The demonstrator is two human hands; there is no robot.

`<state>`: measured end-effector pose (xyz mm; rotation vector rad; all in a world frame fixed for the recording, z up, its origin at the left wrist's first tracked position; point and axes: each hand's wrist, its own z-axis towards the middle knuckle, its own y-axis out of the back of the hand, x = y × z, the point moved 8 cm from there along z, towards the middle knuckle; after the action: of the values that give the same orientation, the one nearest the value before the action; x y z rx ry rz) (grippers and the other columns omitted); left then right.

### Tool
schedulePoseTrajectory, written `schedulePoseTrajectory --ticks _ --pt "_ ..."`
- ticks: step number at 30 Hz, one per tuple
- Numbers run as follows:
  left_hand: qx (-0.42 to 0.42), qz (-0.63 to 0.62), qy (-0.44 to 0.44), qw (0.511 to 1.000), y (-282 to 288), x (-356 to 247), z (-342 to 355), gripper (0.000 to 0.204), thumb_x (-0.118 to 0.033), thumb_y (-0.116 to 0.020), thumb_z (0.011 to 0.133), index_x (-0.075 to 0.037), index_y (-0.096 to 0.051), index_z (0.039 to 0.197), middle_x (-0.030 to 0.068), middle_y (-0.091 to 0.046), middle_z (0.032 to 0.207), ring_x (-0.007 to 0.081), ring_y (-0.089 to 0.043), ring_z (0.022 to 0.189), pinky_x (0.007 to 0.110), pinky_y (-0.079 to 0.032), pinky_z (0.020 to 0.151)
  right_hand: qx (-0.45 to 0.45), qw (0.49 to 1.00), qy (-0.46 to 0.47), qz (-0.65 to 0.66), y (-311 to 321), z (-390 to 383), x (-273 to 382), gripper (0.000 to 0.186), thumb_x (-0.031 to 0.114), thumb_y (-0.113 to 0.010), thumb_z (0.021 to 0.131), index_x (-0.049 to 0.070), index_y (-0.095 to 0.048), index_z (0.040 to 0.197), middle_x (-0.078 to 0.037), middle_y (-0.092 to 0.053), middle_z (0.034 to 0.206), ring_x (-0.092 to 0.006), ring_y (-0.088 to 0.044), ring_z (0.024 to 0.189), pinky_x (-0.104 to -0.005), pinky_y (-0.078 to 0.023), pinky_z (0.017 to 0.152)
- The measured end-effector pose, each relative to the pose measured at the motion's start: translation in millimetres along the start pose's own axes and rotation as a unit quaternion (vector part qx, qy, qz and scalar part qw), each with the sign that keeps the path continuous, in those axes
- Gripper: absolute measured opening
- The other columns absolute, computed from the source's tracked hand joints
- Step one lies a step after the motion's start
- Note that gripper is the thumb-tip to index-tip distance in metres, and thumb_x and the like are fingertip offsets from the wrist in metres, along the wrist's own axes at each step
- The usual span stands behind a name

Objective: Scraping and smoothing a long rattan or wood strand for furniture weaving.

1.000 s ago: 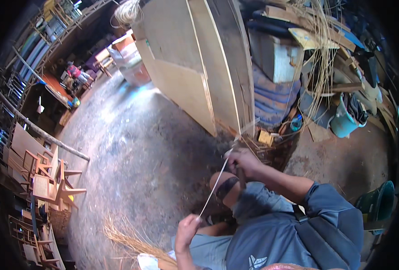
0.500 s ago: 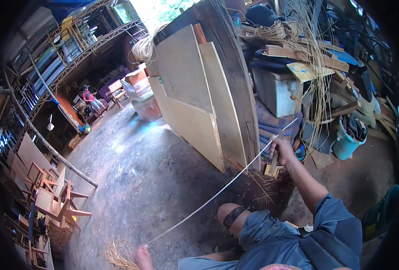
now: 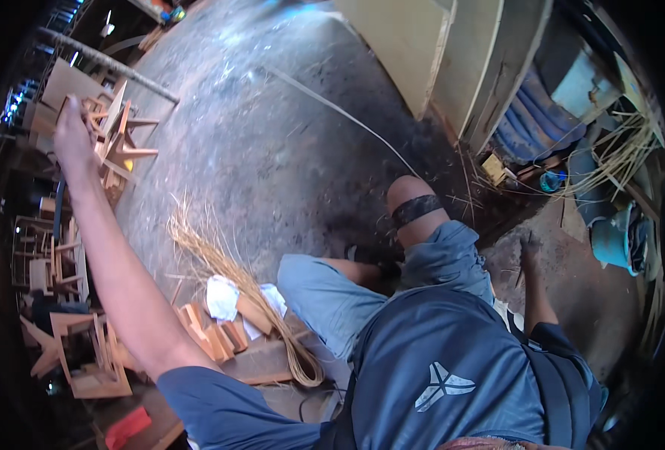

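Hands are spread wide: the left hand (image 3: 76, 139) reaches out at upper left, over wooden chairs (image 3: 137, 152), and the right hand (image 3: 530, 245) is out to the right, beyond the right thigh. I cannot tell whether either is clenched, loose or grasping anything. Between them, 1 pale strip (image 3: 340, 110) runs in a shallow curve from the upper middle down to the bare right knee (image 3: 406, 192). It is long, narrow and off-white, its far end blurring into the bright floor (image 3: 310, 172); whether it touches the floor is unclear. 1 black band (image 3: 416, 211) circles the leg just below that knee. Beside the left leg lies a bundle of straw-coloured strands (image 3: 214, 251), frayed at its far end and looped at its near end, next to wooden blocks (image 3: 218, 341). Farther out, tan panels (image 3: 400, 45) stand upright, and a light-blue bucket (image 3: 612, 238) is at right.
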<state>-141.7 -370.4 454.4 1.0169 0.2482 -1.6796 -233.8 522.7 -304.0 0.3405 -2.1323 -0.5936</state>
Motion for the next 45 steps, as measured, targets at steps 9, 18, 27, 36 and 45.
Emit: schedulePoseTrajectory --ticks 9,18,27,36,45 --pt "0.100 -0.182 0.034 0.977 -70.8 -51.4 2.9 0.020 -0.017 -0.060 0.087 -0.004 -0.061 0.102 -0.0020 -0.053 0.072 0.0047 -0.044 0.055 0.019 -0.035 0.046 -0.070 0.961 0.039 -0.264 -15.9 -96.7 -106.7 0.043 0.028 -0.063 0.065 -0.007 -0.059 0.089 -0.026 -0.059 0.084 -0.0375 -0.059 0.080 -0.0466 -0.046 0.067" --pt "0.142 -0.196 0.031 0.970 -150.9 -62.8 -49.9 0.019 -0.022 -0.064 0.085 -0.004 -0.064 0.088 -0.0038 -0.051 0.064 0.0027 -0.043 0.049 0.015 -0.033 0.042 -0.014 0.958 0.070 -0.276 -13.3 -67.9 -22.5 0.060 0.027 -0.065 0.073 -0.010 -0.048 0.116 -0.031 -0.055 0.113 -0.0402 -0.053 0.109 -0.0447 -0.044 0.091" --pt "0.362 -0.374 0.153 0.840 -239.4 -76.8 -224.5 0.016 -0.013 -0.053 0.090 -0.002 -0.058 0.099 0.0034 -0.059 0.074 0.0109 -0.058 0.068 0.023 -0.049 0.060 -0.075 0.779 0.605 0.145 -0.7 -299.3 575.4 0.067 0.023 -0.061 0.084 0.005 -0.028 0.139 -0.015 -0.039 0.136 -0.0241 -0.032 0.131 -0.0358 -0.026 0.106" --pt "0.175 -0.665 0.180 0.703 -247.6 -71.0 -189.4 0.014 -0.016 -0.049 0.093 -0.007 -0.058 0.099 0.0056 -0.065 0.092 0.0227 -0.065 0.087 0.035 -0.053 0.074 0.509 0.681 0.444 0.284 -164.3 -367.2 554.7 0.042 0.028 -0.058 0.089 0.002 -0.047 0.119 0.001 -0.054 0.079 -0.0069 -0.051 0.068 -0.0223 -0.043 0.063" --pt "0.229 -0.176 0.020 0.957 -220.3 -74.0 -171.7 0.039 -0.036 -0.050 0.094 -0.001 -0.056 0.110 0.0048 -0.061 0.101 0.0128 -0.055 0.092 0.027 -0.044 0.081 0.073 0.814 0.518 0.252 1.6 -298.0 541.8 0.022 0.020 -0.046 0.096 0.004 -0.056 0.107 0.004 -0.047 0.063 -0.0045 -0.043 0.053 -0.0200 -0.035 0.047"
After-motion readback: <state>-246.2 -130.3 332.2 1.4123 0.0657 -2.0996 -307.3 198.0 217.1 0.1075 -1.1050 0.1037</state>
